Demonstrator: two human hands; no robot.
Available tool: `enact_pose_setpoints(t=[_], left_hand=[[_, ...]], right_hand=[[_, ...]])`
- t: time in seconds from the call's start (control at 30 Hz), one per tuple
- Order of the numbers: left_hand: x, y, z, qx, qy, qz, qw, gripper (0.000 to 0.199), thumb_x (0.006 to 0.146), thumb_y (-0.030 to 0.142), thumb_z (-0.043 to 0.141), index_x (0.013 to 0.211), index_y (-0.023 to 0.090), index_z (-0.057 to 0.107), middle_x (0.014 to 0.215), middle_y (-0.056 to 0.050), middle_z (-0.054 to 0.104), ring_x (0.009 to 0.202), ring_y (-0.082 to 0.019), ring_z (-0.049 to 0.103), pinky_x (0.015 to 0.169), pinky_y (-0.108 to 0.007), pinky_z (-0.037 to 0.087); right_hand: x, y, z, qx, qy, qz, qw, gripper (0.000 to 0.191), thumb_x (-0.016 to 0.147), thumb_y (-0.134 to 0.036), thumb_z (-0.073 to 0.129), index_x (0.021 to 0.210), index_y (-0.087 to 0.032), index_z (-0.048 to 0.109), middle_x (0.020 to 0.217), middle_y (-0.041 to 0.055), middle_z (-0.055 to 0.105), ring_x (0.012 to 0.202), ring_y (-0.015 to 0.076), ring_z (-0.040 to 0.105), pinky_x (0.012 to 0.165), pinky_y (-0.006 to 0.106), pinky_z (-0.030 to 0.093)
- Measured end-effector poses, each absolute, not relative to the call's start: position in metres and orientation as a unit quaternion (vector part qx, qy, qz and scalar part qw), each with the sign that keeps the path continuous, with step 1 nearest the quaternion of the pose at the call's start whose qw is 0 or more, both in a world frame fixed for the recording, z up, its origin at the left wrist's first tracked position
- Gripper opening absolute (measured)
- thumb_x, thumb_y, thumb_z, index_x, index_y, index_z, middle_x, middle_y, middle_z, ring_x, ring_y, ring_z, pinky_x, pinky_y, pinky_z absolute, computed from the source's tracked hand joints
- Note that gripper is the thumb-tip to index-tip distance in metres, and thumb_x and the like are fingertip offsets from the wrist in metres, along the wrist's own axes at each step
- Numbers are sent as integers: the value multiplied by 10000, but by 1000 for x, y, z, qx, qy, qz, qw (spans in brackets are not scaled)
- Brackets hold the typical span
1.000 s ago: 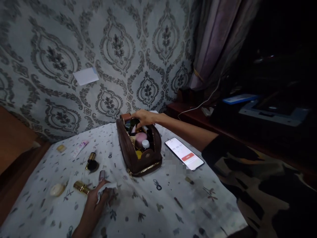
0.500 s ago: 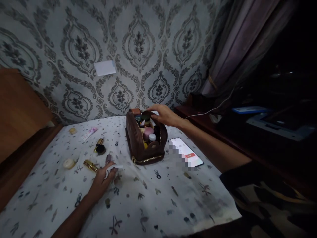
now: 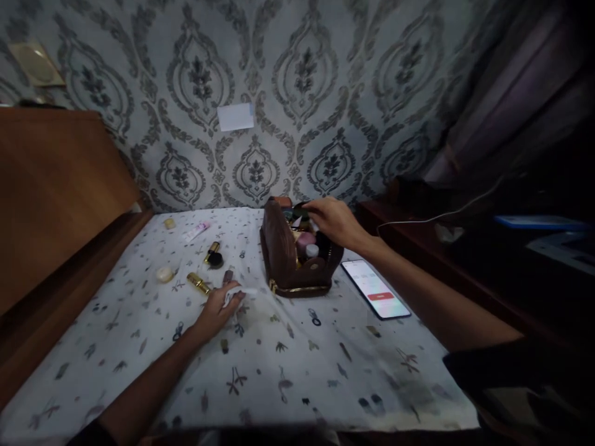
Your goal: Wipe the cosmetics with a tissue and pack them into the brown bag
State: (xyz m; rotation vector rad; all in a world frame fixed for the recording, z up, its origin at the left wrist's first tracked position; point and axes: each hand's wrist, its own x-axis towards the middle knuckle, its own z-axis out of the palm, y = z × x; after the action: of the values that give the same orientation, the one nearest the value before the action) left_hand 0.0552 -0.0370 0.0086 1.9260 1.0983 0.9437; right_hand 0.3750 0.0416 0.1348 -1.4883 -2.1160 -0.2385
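A brown makeup bag (image 3: 281,248) with a gold zip stands unzipped on the patterned white cloth. Inside it are a pink rounded item (image 3: 305,240), a white-capped bottle (image 3: 312,251) and a dark green round item (image 3: 301,214). My right hand (image 3: 337,220) reaches over the bag's right rim, fingers stretched toward the green item; the tips are partly hidden. My left hand (image 3: 222,306) rests on the cloth, closed on a thin white tissue-like piece (image 3: 247,290). Just beyond its fingers lies a small mauve bottle (image 3: 227,277); beside it lies a gold lipstick tube (image 3: 198,283).
On the left lie a cream-coloured jar (image 3: 164,274), a black round compact (image 3: 214,259), a pink-white tube (image 3: 197,231) and a small yellowish pot (image 3: 168,223). A lit phone (image 3: 375,288) lies right of the bag. A wooden panel (image 3: 65,186) borders the left side.
The view has shifted, so everything sits further right. My right hand has moved from the bag's edge further over its opening. My left hand still holds the white piece.
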Motion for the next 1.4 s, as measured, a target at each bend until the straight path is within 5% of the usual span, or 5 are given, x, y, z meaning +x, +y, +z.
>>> enact_pose_setpoints(t=[0.3, 0.47, 0.77, 1.1, 1.4], left_hand=[[27, -13, 22, 602, 495, 518, 353, 358, 904, 551, 543, 891, 198, 602, 655, 26, 593, 560, -133, 537, 547, -236, 426], [2, 17, 39, 558, 552, 590, 187, 381, 927, 542, 506, 920, 182, 631, 751, 1, 628, 734, -167, 601, 706, -257, 498], [9, 44, 5, 840, 491, 228, 19, 480, 862, 130, 510, 1336, 148, 582, 1447, -168, 561, 1387, -284, 472, 1167, -480, 384], [15, 51, -15, 839, 507, 198, -31, 549, 765, -3, 534, 1288, 156, 580, 1492, -179, 476, 1383, -329, 441, 1128, -503, 424], [16, 49, -8, 804, 559, 201, -29, 390, 820, 153, 534, 1201, 171, 617, 1234, -164, 546, 1168, -334, 513, 984, -499, 495]], right_hand=[[294, -41, 95, -297, -807, 12, 511, 172, 977, -220, 562, 962, -180, 729, 915, 77, 756, 885, 189, 689, 820, 331, 548], [250, -52, 49, -333, -806, 162, 462, 193, 972, -231, 564, 938, -178, 747, 865, 83, 756, 830, 189, 688, 744, 302, 548], [207, -40, -4, -411, -672, 385, 480, 220, 897, -283, 561, 845, -175, 746, 786, 31, 755, 730, 165, 684, 652, 245, 495], [204, -53, -15, -442, -683, 382, 440, 192, 900, -237, 566, 885, -179, 748, 756, 3, 737, 693, 139, 639, 649, 226, 454], [205, -55, -7, -462, -700, 349, 419, 196, 851, -139, 585, 892, -201, 766, 764, -10, 746, 674, 142, 627, 657, 233, 439]])
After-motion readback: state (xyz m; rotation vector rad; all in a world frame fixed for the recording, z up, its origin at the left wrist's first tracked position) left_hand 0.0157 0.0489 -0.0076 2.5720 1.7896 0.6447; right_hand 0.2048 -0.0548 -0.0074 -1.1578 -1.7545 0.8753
